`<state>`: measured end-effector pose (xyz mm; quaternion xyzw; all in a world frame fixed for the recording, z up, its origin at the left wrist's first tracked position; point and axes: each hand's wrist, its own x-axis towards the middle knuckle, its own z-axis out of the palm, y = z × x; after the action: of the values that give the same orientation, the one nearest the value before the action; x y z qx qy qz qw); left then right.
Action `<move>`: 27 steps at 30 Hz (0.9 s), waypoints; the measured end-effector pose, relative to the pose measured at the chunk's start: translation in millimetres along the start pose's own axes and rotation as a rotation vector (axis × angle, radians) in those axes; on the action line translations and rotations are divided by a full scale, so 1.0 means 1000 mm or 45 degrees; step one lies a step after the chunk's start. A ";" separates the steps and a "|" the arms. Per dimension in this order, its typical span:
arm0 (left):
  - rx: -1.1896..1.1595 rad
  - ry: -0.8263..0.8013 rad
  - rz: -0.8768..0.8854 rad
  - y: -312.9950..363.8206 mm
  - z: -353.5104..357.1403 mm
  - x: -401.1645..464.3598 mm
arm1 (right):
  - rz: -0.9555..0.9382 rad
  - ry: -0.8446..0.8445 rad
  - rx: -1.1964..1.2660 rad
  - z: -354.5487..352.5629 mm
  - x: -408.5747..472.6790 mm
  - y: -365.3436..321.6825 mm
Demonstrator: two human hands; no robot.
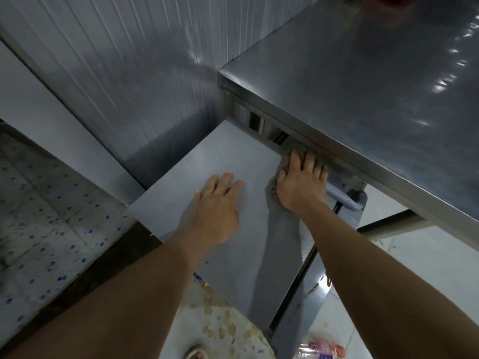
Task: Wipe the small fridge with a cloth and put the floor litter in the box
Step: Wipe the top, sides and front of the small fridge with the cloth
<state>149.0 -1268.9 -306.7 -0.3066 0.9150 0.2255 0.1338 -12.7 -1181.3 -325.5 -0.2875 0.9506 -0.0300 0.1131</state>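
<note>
**Both hands on the fridge top, cloth under the right**

Taking the small grey fridge (pixel 228 156) with its flat matte top as the landmark: to its left lies a pale tiled floor (pixel 51 216) speckled with blue dots, and a dark strip of flooring runs along the fridge's left edge. Behind the fridge stands a grey ribbed metal wall panel (pixel 124 60).

On the fridge top, left of centre, the left hand (pixel 215 208) rests palm down with its fingers straight and slightly spread, pressing flat on the surface and holding nothing. Its grip is open and flat.

Further right, at the fridge's back right corner, the right hand (pixel 300 182) presses down on a crumpled grey-brown cloth (pixel 285 161). The fingers are bent over the bunched cloth, holding it against the fridge top, right where the fridge meets the underside of the neighbouring worktop. Part of the cloth shows around the fingers and beside the thumb.

To the right of the fridge and above it reaches a shiny stainless-steel worktop (pixel 363 86), its edge overhanging the fridge's right side. A steel crossbar of its frame shows below, over a white tiled floor.

In front of the fridge, at its lower right foot, a crumpled clear plastic bottle with a pink label (pixel 321 347) lies on the floor. Left of it, a patch of pebble-patterned floor (pixel 220 325) shows.
</note>
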 end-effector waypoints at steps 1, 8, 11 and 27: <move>0.001 0.004 0.000 0.000 0.001 0.000 | 0.005 -0.006 0.006 0.000 -0.007 0.001; 0.040 -0.026 -0.017 0.001 0.001 0.001 | -0.161 0.075 0.028 0.025 -0.107 0.014; 0.089 0.034 -0.034 0.009 0.003 0.000 | -0.209 0.106 0.025 0.020 -0.092 0.021; 0.034 -0.102 0.023 0.044 0.019 0.001 | 0.193 0.250 0.184 0.005 -0.065 0.082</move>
<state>122.8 -1228.8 -309.0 -0.2872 0.9146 0.2267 0.1723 -3.5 -1076.8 -327.7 -0.2015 0.9715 -0.1179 0.0418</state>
